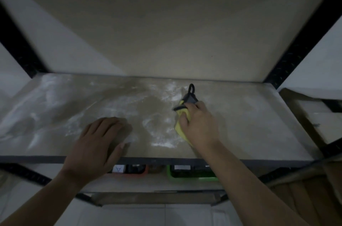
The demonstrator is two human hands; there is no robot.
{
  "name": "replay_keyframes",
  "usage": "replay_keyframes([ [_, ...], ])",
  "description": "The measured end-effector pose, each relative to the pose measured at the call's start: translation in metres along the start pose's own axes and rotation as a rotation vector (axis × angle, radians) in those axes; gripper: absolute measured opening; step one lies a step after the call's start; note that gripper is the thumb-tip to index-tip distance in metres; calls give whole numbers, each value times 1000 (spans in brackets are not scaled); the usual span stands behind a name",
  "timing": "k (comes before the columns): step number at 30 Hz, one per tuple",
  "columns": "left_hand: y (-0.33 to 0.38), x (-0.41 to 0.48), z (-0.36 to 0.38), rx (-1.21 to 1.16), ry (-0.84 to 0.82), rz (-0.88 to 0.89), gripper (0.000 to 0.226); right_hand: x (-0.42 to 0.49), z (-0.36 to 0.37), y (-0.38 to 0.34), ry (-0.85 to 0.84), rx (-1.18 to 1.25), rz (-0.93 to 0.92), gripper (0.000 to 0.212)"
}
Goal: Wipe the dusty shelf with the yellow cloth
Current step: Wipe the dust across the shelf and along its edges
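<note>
The shelf is a pale board in a black metal frame, streaked with white dust over its left and middle parts. My right hand grips the yellow cloth and holds it down on the board right of centre. The cloth has a dark grey edge and a black hanging loop that sticks out beyond my fingers. My left hand lies flat on the shelf near its front edge, fingers straight, holding nothing. The right part of the board looks free of dust.
Another board hangs close overhead. Black perforated uprights stand at the back corners. On the shelf below sit an orange bin and a green bin. Cardboard leans at the right side.
</note>
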State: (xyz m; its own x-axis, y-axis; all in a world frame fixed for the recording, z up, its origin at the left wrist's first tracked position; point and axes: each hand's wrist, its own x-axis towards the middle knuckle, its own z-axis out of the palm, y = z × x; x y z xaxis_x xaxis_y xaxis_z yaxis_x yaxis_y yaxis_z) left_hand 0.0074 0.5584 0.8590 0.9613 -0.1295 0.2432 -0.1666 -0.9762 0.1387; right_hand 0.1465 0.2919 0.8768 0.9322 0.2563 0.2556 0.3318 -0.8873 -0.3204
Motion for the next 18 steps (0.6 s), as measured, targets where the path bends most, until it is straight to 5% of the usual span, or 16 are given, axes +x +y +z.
replay_keyframes([
  [3, -3, 4, -5, -11, -14, 4, 68, 18, -9, 6, -43, 132, -56, 35],
  [7, -11, 19, -12, 46, -48, 40, 75, 16, -56, 97, 169, -52, 29, 24],
  [8, -11, 20, -11, 42, -42, 42, 76, 10, -67, 123, 135, -104, 89, 17],
  [11, -9, 22, -8, 26, -42, 39, 77, -4, -68, 174, -150, -61, 223, 50],
  [14, -8, 23, -9, -4, -61, 50, 71, 2, -44, 171, -61, 4, 342, 62],
  [18, -7, 24, -10, -17, -56, 43, 74, 15, -8, 97, 85, -34, 167, 52],
])
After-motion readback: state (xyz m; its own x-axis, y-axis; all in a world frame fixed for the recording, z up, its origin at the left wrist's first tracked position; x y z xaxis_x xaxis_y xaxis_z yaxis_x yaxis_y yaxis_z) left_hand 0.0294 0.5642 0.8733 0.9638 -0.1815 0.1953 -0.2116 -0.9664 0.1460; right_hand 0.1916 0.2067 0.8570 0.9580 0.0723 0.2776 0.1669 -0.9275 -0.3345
